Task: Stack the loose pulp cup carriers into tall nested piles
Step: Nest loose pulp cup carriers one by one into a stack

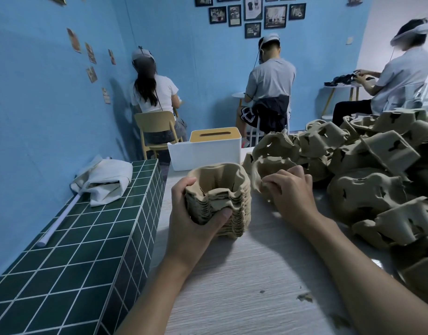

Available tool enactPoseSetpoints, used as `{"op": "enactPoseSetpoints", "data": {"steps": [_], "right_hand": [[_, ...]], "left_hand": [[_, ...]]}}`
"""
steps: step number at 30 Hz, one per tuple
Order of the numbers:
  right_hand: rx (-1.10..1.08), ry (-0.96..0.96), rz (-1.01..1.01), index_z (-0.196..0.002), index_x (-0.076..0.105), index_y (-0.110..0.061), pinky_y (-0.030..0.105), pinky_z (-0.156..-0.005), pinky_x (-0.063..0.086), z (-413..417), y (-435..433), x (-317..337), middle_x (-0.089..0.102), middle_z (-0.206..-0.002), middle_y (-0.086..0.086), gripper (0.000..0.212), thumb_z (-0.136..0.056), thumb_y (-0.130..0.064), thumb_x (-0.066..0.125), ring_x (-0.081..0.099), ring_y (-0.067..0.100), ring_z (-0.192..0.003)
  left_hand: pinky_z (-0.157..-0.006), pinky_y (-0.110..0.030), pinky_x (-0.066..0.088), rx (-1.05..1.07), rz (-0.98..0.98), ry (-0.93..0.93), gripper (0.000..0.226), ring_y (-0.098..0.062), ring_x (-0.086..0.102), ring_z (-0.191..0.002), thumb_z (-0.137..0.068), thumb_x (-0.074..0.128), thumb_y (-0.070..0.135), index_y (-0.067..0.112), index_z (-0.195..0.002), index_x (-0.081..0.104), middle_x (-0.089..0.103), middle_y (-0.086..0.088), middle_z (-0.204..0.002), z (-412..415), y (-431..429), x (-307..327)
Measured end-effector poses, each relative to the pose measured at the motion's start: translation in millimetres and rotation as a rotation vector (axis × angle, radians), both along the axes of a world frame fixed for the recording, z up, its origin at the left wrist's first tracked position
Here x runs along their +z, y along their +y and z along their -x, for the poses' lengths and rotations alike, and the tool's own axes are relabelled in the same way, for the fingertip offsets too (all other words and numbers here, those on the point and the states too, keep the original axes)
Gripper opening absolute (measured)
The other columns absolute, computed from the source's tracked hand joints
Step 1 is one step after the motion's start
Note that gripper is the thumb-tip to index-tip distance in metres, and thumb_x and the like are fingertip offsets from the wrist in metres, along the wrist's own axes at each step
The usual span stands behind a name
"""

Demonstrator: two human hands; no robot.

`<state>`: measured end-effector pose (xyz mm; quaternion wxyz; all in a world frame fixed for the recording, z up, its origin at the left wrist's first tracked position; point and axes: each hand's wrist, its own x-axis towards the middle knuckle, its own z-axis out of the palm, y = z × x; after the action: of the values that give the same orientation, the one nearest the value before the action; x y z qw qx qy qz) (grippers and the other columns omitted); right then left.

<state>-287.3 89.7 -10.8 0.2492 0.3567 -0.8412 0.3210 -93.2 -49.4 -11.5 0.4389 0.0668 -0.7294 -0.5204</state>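
The nested pile of carriers (228, 201) is standing on the pale table (244, 274), with the left hand (193, 221) wrapping fingers and thumb around its near-left side. Just right, the right hand (290, 192) is pinching a single loose carrier (268, 168) by its rim. A heap of loose carriers (367, 165) is sprawling farther right.

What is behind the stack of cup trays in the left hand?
A white box with a slotted yellow lid stands behind the stack. The stack covers part of the box's bottom edge; the lid hides its inside.
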Motion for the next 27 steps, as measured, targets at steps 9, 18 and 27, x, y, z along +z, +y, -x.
{"op": "enactPoseSetpoints", "data": {"steps": [9,18,27], "right_hand": [[-0.013,-0.118,-0.248,-0.137,0.052,-0.03,0.038,-0.104,0.02,-25.7,0.6,14.4,0.056,-0.129,0.004,0.053,-0.091,-0.058,0.054,0.028,0.02,-0.125],[0.017,0.021,-0.113,-0.096,0.068,-0.029,0.037,-0.086,0.022,-20.1,-0.7,4.9,0.062,-0.098,-0.009,0.02,-0.098,-0.04,0.051,0.05,0.02,-0.101],[0.236,0.059,-0.127,-0.099,0.074,-0.029,0.04,-0.091,0.024,-29.3,-5.0,5.7,0.07,-0.098,-0.013,0.015,-0.084,-0.034,0.073,0.051,0.019,-0.109]], "left_hand": [[-0.089,-0.021,0.053,-0.001,-0.001,-0.002,0.071,-0.005,0.06,-0.114,-0.061,0.084,0.047,0.051,-0.119,0.044,0.061,0.025,-0.118,-0.7,-0.2,-0.1],[-0.085,-0.021,0.053,-0.002,-0.018,0.006,0.07,-0.007,0.062,-0.113,-0.061,0.085,0.045,0.051,-0.118,0.045,0.062,0.008,-0.123,-0.1,-1.3,-1.2],[-0.09,-0.038,0.057,-0.019,-0.027,0.015,0.071,-0.016,0.063,-0.116,-0.063,0.086,0.043,0.047,-0.121,0.045,0.061,-0.002,-0.128,0.9,-4.3,-2.9]]}}
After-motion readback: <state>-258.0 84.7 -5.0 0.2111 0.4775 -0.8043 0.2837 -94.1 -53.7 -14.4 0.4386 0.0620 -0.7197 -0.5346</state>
